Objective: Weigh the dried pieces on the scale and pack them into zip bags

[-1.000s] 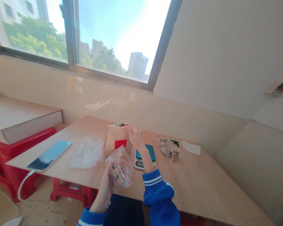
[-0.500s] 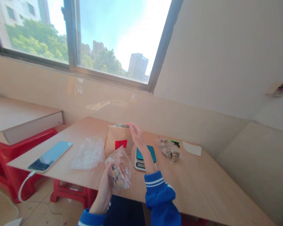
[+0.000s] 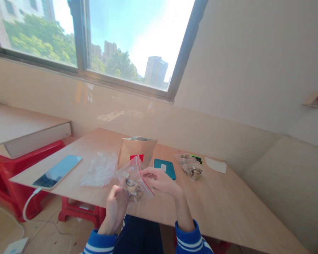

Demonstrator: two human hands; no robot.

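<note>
My left hand (image 3: 116, 203) is closed round the lower left side of a clear zip-lock bag (image 3: 134, 190) with a red seal line. Brownish dried pieces, perhaps mushroom, and a small white label show through the plastic. From the right, my right hand (image 3: 163, 181) has its fingers closed at the bag's red seal edge. Behind the bag stands a brown paper pouch (image 3: 145, 146) with a red label, its top open. A scale with a teal platform (image 3: 168, 169) sits beyond my right hand, which hides the scale's front.
On the left of the table (image 3: 214, 208) lie a phone (image 3: 58, 171) on a white cable and a heap of clear plastic bags (image 3: 99, 171). Another filled zip-lock bag (image 3: 192, 169), a black-and-green item (image 3: 197, 159) and white paper (image 3: 216, 165) lie right. Red stools (image 3: 82, 211) stand below.
My right hand has left the top of the paper pouch and come down to the zip-lock bag's seal edge. The left hand still holds the bag, now tilted slightly differently.
</note>
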